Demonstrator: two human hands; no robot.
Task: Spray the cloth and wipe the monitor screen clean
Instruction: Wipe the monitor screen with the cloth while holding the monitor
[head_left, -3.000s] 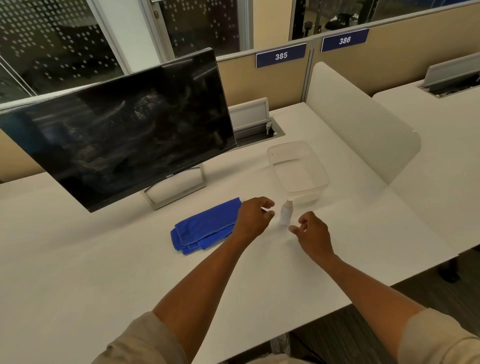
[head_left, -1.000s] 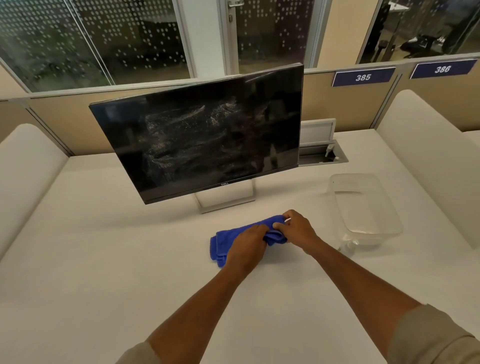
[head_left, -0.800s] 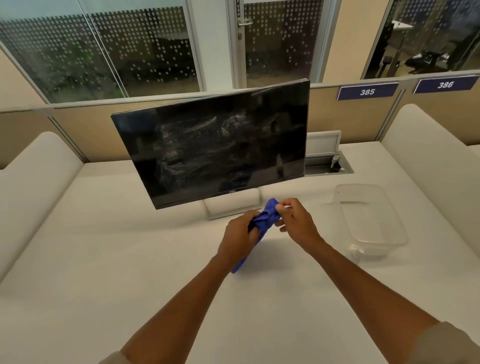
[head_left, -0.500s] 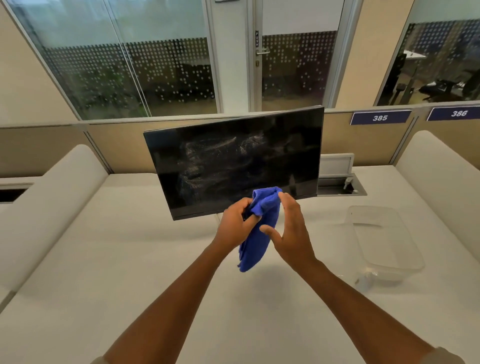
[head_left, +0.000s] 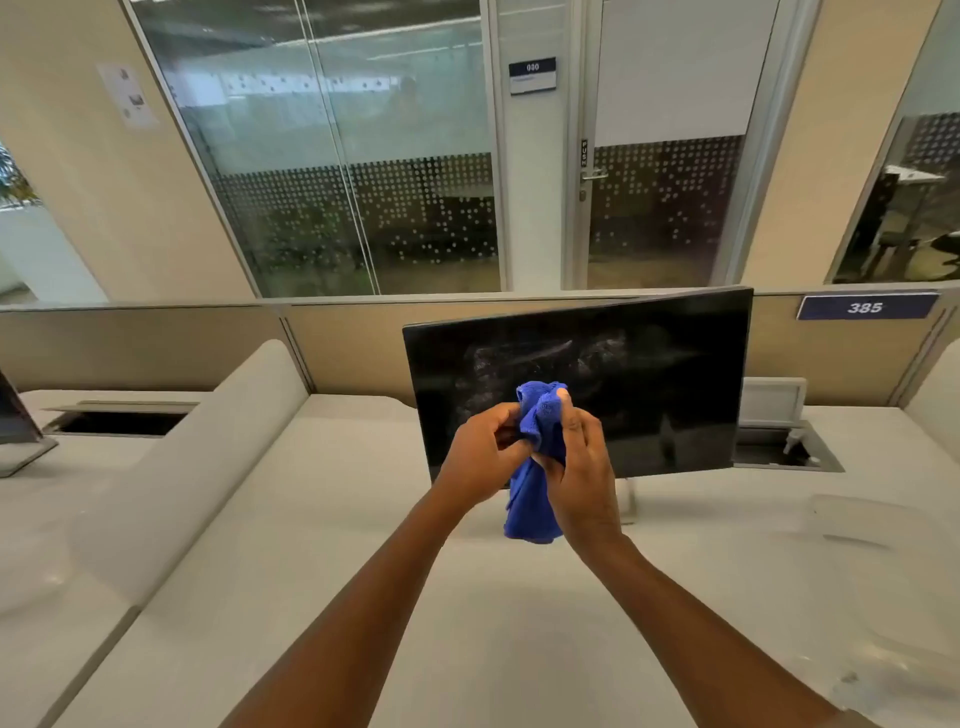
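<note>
"385" on blue partition plate (head_left: 866, 307); "PUSH" on door label (head_left: 584, 153); wall sign (head_left: 532, 74) prob. "080".

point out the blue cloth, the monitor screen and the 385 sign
blue cloth (head_left: 530, 512): head view, hanging lower fold
monitor screen (head_left: 670, 374): head view, smeared dark panel, right of centre
385 sign (head_left: 865, 307): head view, on the number

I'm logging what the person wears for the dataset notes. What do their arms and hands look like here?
Both forearms are bare. The left hand and right hand wear no gloves, rings or watch. A beige sleeve edge shows at the bottom right.
</note>
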